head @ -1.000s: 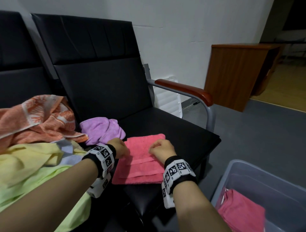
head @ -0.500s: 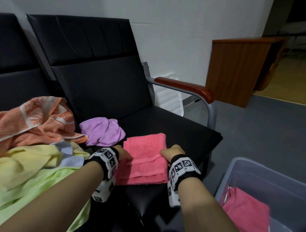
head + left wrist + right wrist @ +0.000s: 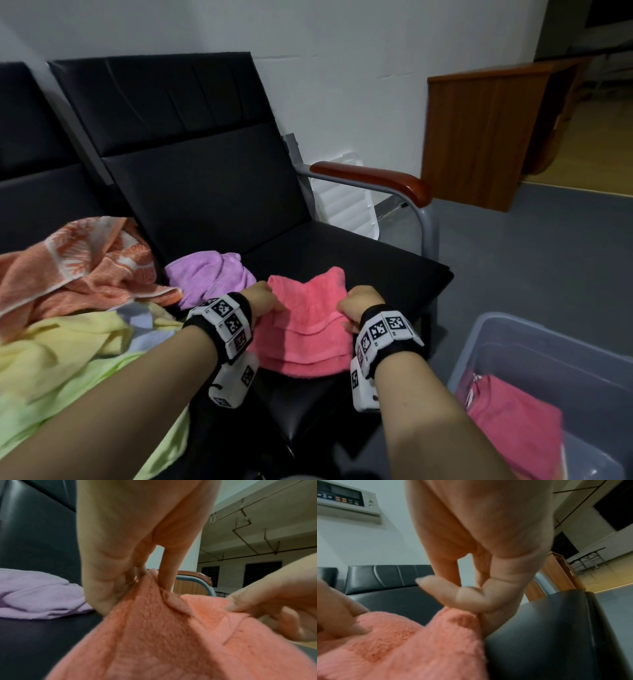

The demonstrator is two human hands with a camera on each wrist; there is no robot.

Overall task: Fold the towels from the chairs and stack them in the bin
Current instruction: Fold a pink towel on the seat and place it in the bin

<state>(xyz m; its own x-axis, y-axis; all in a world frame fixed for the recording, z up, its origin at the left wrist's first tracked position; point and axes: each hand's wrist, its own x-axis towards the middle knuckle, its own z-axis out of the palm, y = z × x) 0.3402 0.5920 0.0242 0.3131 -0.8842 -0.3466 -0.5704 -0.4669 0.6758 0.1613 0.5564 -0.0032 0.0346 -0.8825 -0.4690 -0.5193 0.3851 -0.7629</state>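
Observation:
A folded pink towel (image 3: 308, 322) lies on the black chair seat (image 3: 387, 274). My left hand (image 3: 263, 301) pinches its left side, and in the left wrist view the fingers (image 3: 164, 574) pull the pink towel (image 3: 154, 635) up. My right hand (image 3: 358, 306) pinches the right side; the right wrist view shows thumb and fingers (image 3: 471, 596) closed on the pink towel (image 3: 412, 642). The towel's sides rise while its near edge hangs down. A clear plastic bin (image 3: 507, 346) at the lower right holds another folded pink towel (image 3: 513, 421).
A lilac towel (image 3: 209, 274) lies crumpled behind my left hand. Orange patterned (image 3: 78, 263) and yellow-green towels (image 3: 68, 363) are heaped on the left chair. A wooden armrest (image 3: 373, 178) borders the seat on the right; a brown cabinet (image 3: 479, 137) stands beyond on grey floor.
Both hands slid from the towel's top to its left and right sides, gripped them and began lifting, so the far corners now stand up off the seat.

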